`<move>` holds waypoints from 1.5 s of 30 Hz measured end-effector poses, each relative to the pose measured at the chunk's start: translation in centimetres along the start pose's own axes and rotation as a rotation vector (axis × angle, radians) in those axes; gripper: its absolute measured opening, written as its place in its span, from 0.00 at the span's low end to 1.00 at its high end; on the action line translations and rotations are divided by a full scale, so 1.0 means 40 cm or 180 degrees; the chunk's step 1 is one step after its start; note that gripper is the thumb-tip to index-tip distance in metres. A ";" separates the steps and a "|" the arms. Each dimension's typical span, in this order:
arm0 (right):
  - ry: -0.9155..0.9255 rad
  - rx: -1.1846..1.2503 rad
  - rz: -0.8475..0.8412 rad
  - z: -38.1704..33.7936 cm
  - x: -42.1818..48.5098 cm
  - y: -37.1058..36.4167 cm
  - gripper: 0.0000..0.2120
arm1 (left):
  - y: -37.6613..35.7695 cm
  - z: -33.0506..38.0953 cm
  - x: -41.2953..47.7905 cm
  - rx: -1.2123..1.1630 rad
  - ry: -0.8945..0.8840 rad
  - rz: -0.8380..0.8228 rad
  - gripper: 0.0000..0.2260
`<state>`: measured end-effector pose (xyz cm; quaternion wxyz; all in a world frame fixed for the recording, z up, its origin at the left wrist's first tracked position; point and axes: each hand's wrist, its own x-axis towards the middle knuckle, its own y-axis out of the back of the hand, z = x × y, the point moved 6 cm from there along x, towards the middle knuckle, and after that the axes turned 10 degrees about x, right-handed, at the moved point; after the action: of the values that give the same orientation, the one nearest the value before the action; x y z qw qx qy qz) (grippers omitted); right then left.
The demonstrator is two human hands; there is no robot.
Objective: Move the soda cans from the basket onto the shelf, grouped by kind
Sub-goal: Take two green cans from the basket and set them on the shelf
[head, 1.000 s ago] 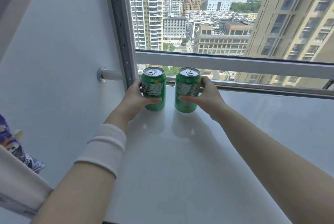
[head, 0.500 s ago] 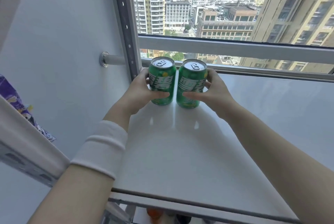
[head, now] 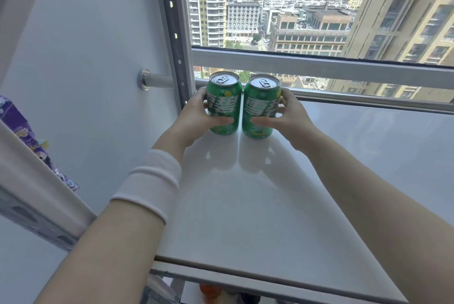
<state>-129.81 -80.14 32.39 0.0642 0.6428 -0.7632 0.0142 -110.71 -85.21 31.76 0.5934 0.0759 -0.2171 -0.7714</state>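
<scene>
Two green soda cans stand upright side by side at the back left of the white shelf. My left hand grips the left green can, thumb across its front. My right hand grips the right green can the same way. The cans are a narrow gap apart, both resting on the shelf top. The basket is out of view.
A perforated metal upright rises just left of the cans, with a round rail fixed to the white wall. A window rail runs behind. An orange object shows below the shelf's front edge. A purple patterned packet sits at left.
The camera has tilted down, bringing the shelf's front edge into view. Both hands stay on the two green cans, which now stand closer together.
</scene>
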 end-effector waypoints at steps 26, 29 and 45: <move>0.0012 -0.0199 0.0048 0.002 0.009 0.002 0.35 | -0.008 0.005 0.011 0.0082 -0.0112 -0.0057 0.24; 0.0010 -0.0235 0.0031 0.001 0.009 0.003 0.35 | -0.008 0.007 0.011 0.0101 -0.0108 -0.0068 0.25; 0.0079 -0.0462 0.0325 0.022 -0.179 0.070 0.51 | -0.017 0.036 -0.169 0.0412 0.0078 0.0495 0.44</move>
<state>-131.43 -72.74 30.87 0.1192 0.5964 -0.7932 -0.0300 -109.94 -78.31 31.81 0.6479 0.1065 -0.2645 -0.7063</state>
